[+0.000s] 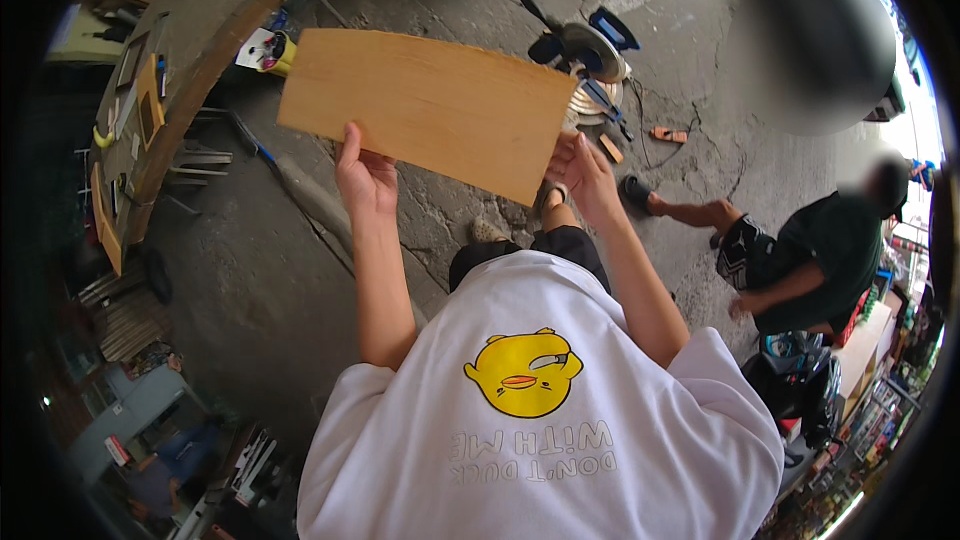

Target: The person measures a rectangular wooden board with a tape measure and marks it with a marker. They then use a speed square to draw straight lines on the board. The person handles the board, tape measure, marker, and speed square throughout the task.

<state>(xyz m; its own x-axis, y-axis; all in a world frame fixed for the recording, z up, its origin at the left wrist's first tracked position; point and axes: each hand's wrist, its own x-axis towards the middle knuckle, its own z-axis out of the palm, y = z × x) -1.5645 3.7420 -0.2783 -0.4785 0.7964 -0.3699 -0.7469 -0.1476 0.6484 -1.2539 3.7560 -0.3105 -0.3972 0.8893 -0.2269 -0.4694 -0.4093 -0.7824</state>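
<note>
A light-brown rectangular wooden board (425, 105) is held out in front of me, its left end raised a little higher in the picture than its right. My left hand (365, 170) grips the lower edge near the left end, thumb on the face. At the lower right corner, my right hand (588, 172) holds the board with the fingers partly behind it. A miter saw (598, 55) sits on the concrete floor beyond the board's right end, partly hidden by it.
A long wooden workbench (165, 150) with boards runs along the left. A small orange plane-like tool (668, 135) lies near a cable on the cracked floor. Another person (810, 260) in a dark shirt is at the right, beside black bags (800, 380) and cluttered shelving.
</note>
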